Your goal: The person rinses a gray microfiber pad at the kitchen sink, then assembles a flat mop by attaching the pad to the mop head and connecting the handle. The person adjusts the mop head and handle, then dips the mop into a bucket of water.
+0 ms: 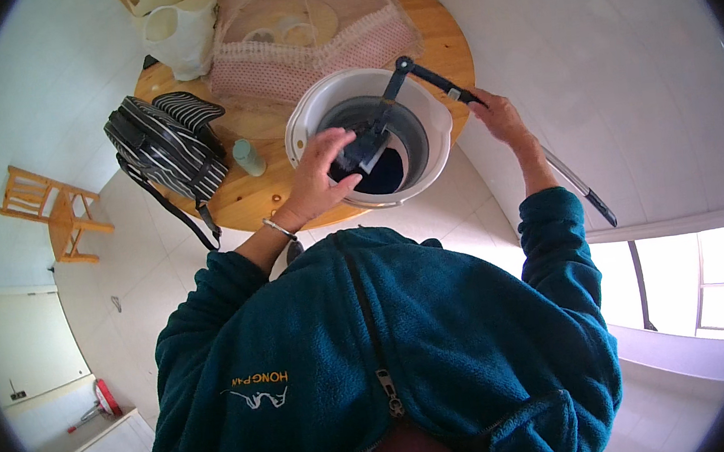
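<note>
My right hand [504,121] is closed around the handle of a dark jointed cleaning tool [394,89], whose pole sticks out past my wrist. The tool bends at a hinge and its dark head reaches down into a white bucket [442,127] with a grey inner wall. At the bucket's left side my left hand [320,180] reaches over the rim, thumb and fingers apart, beside the tool's head. Whether its fingertips touch the head cannot be made out. The bottom of the bucket looks dark.
On the round wooden table [440,35] are a pink mesh food cover [311,61], a pale bag [178,34], a striped backpack [167,149] and a small green bottle [248,158]. A wooden chair [56,212] stands at the left. White wall [572,57] rises at the right.
</note>
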`<action>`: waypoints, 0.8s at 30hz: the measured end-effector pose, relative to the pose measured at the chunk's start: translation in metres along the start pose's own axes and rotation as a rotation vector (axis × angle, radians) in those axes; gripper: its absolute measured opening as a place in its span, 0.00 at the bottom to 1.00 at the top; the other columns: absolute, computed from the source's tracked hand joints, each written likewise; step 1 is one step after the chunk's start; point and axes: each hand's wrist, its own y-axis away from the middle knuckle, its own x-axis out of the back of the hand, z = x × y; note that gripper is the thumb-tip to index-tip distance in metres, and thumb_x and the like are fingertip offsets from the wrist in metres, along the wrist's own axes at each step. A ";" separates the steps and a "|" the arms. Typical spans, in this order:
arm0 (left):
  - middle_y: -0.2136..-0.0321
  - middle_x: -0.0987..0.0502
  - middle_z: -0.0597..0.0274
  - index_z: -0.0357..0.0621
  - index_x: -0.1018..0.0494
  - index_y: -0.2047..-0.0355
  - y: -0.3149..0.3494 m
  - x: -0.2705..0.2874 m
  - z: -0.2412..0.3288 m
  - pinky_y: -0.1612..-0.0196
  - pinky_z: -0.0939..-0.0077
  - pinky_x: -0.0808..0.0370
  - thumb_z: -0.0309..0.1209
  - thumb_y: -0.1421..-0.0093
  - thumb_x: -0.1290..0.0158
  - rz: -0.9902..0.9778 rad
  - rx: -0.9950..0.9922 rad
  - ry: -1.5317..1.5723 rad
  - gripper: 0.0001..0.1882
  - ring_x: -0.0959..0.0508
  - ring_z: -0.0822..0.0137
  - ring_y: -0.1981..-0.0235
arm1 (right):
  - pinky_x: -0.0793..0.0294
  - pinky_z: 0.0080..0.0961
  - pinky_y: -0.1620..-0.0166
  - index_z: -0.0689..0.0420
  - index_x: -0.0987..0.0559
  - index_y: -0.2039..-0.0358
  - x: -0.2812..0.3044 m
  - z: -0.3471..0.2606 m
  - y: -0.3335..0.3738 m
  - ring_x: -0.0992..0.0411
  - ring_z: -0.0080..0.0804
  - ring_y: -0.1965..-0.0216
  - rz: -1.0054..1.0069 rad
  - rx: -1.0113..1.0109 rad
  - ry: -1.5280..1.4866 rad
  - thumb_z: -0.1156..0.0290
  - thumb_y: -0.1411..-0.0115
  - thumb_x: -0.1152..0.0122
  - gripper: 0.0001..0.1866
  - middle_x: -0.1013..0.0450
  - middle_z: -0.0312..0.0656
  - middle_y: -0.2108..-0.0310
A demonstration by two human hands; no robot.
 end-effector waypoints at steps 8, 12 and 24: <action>0.46 0.29 0.53 0.40 0.37 0.40 -0.059 0.064 -0.002 0.42 0.70 0.33 0.47 0.36 0.50 0.050 0.334 0.670 0.31 0.30 0.62 0.44 | 0.34 0.20 0.69 0.57 0.27 0.45 0.036 -0.018 0.020 0.38 0.20 0.73 0.012 0.119 -0.322 0.70 0.33 0.49 0.17 0.36 0.31 0.76; 0.49 0.27 0.51 0.39 0.37 0.40 -0.096 0.071 0.025 0.47 0.70 0.29 0.47 0.38 0.46 -0.219 0.239 0.420 0.32 0.27 0.62 0.48 | 0.35 0.19 0.70 0.59 0.25 0.47 0.060 -0.065 0.035 0.38 0.22 0.73 0.056 0.262 -0.252 0.69 0.33 0.49 0.16 0.34 0.34 0.75; 0.79 0.33 0.71 0.44 0.36 0.67 -0.123 0.075 0.086 0.81 0.85 0.30 0.38 0.33 0.50 -0.297 0.278 0.830 0.12 0.33 0.82 0.83 | 0.27 0.30 0.65 0.55 0.22 0.52 0.093 -0.123 0.051 0.29 0.30 0.70 0.071 0.332 -0.182 0.60 0.36 0.42 0.17 0.25 0.42 0.71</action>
